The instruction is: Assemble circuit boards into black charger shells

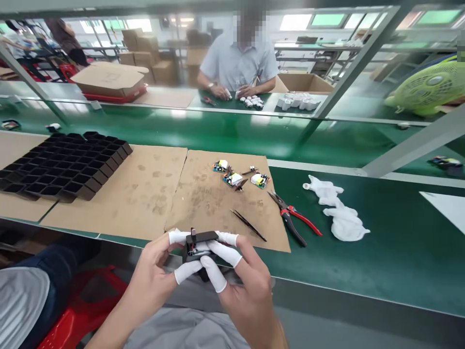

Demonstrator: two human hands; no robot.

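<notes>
Both hands grip a small black housing (199,245) at the near edge of the table (381,242). The left hand (154,271) pinches its left end; the right hand (243,281) wraps its right side, probably to steady it for close work. White cots cover the fingertips (214,274), likely to keep the part clean. On the cardboard (203,198) beyond lie tweezers (249,225), red-handled cutters (294,218) and three small boards (238,177), all within reach. An empty black tray (65,165) sits left; white cloths (337,213) lie right. No writing is legible.
</notes>
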